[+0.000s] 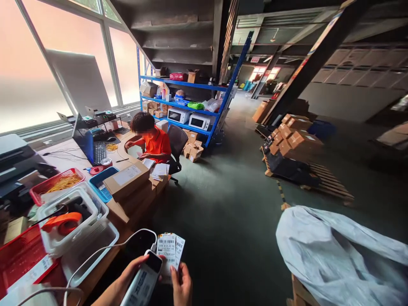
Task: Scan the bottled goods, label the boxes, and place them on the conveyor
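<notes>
In my left hand [126,278] is a slim white device with a dark glossy end [143,278], which looks like a power bank. A white cable [147,230] plugs into its top. My right hand [181,282] pinches a few printed barcode labels [167,250], fanned slightly apart, between thumb and fingers. The labels sit right beside the device, and the left fingertips reach behind toward them. Left of my hands, white plastic baskets [108,242] stand on the table, one holding a roll of orange tape [68,223].
A seated person in an orange shirt [159,144] handles papers at the desk. Cardboard boxes [127,180], a laptop [84,138] and a red basket [38,189] crowd the tabletop. Blue shelving [185,87] stands behind. A pallet [331,180] and a grey-covered load [331,250] are at right.
</notes>
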Available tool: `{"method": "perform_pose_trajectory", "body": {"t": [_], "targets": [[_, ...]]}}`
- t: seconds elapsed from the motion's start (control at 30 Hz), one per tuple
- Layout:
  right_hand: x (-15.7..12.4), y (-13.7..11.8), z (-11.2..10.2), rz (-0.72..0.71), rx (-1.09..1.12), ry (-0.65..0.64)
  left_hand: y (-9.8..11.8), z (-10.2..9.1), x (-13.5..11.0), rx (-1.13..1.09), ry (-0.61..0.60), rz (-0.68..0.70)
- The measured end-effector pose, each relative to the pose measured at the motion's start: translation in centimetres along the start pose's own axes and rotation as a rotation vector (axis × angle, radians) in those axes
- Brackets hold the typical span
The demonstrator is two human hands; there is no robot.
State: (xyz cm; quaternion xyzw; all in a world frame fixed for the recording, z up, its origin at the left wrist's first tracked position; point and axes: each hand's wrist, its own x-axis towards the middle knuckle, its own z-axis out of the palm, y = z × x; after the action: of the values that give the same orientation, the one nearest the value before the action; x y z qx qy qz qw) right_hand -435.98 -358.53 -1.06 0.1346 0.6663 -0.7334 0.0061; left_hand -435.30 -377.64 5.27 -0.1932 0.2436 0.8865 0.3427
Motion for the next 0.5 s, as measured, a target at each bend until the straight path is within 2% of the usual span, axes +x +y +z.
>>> {"method": "perform_pose_trajectory", "body": {"t": [0.13, 0.3, 0.4, 0.5], "targets": [[6.3, -0.8, -1.7, 0.006, 0.0, 0.176, 3.7, 1.7, 6.7, 0.029, -0.121, -0.04], [15.1, -5.3, -4.7, 0.117, -0.04, 0.255, 8.8, 5.9, 15.0, 0.113, -0.235, -0.167], [19.6, -7.4, -4.9, 0.13, -0.065, 0.275, 11.3, 7.5, 19.3, 0.134, -0.22, -0.194], [24.0, -7.4, -5.1, 0.152, -0.054, 0.246, 13.2, 8.2, 23.5, 0.131, -0.153, -0.213]]}}
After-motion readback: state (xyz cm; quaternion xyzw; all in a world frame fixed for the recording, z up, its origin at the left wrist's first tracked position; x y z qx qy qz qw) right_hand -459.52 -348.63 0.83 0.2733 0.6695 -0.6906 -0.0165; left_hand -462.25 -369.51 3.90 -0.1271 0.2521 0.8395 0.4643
